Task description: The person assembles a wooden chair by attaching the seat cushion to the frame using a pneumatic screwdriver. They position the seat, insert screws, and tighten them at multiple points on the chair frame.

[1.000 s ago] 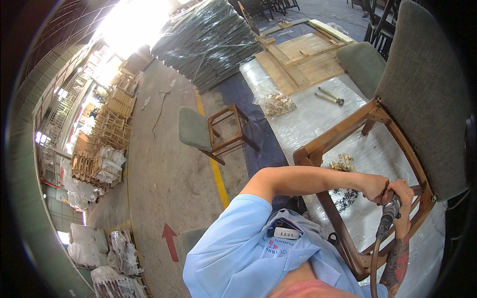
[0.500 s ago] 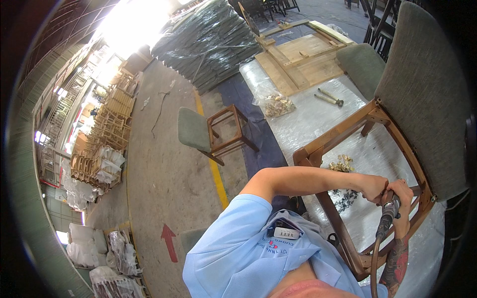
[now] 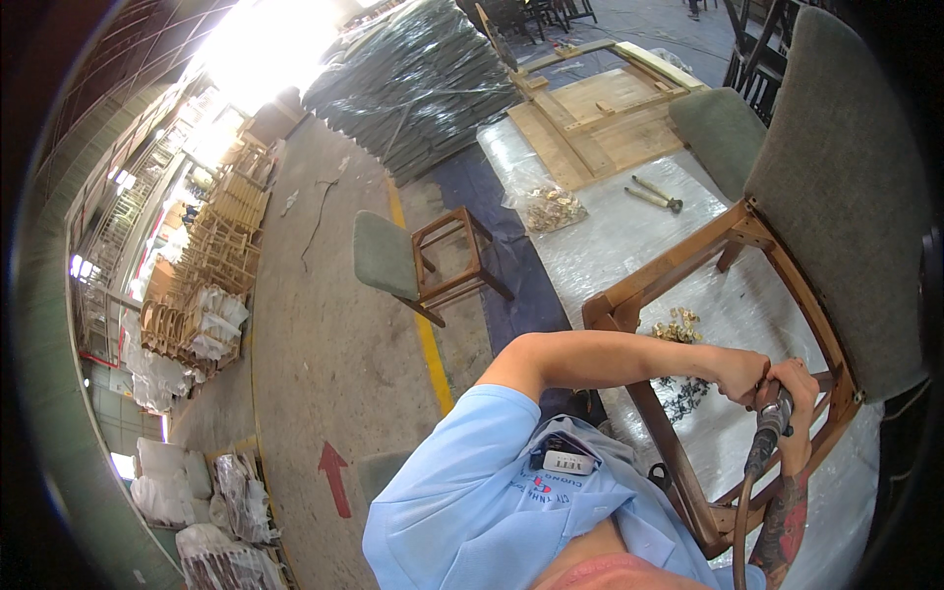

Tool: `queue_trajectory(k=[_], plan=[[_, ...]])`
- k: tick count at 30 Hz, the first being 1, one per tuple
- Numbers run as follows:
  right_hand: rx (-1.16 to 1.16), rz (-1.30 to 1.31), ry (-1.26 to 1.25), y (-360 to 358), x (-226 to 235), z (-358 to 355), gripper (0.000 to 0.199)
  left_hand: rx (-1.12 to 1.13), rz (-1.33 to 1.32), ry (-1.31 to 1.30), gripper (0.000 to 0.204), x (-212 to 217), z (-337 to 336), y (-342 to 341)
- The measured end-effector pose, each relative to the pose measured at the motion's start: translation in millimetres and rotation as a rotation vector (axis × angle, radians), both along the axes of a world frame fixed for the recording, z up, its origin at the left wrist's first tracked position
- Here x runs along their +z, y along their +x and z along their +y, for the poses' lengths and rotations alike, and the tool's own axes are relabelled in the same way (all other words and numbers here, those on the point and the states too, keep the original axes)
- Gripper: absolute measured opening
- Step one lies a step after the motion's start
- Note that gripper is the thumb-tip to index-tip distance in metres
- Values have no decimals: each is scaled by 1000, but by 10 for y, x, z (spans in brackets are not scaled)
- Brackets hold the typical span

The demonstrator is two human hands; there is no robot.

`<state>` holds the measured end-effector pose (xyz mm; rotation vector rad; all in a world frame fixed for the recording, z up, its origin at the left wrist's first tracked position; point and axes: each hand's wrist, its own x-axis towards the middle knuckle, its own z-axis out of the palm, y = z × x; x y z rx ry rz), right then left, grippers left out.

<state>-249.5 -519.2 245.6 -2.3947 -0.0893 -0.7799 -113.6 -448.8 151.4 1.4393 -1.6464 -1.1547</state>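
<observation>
A brown wooden chair frame [image 3: 678,258] with an open seat and a grey-green padded back [image 3: 846,187] lies on the plastic-covered table [image 3: 600,251]. At its lower right rail, my right hand [image 3: 795,385] is wrapped round a power driver [image 3: 771,421] with a hose [image 3: 742,526] trailing down toward me. My left hand [image 3: 742,376] is closed in a fist against the driver's front end; whatever its fingers grip is hidden. Below the left forearm and hand, a pile of brass-coloured fittings [image 3: 678,326] and a pile of black screws [image 3: 683,396] show through the frame.
Pincers [image 3: 654,195], a clear bag of fittings [image 3: 553,208] and a wooden jig board [image 3: 590,123] occupy the table's far part. A grey seat pad [image 3: 720,138] is beyond the frame. Another chair [image 3: 433,264] stands on the floor to the left, near wrapped stacks [image 3: 418,93].
The view has shifted very slightly. Both hands, the driver and the chair frame keep their places.
</observation>
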Motion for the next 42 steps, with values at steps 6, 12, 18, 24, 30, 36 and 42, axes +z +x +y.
queue_trajectory(k=[6,12,18,24,30,36,42], plan=[[7,20,0,-13,23,-1,19,19,14,14,17,93,32,-10],[1,13,-15,-19,-16,-13,20,4,35,40,14,139,41,-8],[1,36,-3,-24,16,-1,23,-6,22,47,13,97,19,-8],[1,52,-14,-29,2,-16,23,16,8,39,15,97,32,-10],[-2,25,1,-9,40,25,21,26,8,63,15,113,34,-21],[-16,26,0,-22,6,14,20,27,-2,110,14,178,47,-18],[-14,18,5,-16,-8,11,21,30,10,74,17,128,39,-26]])
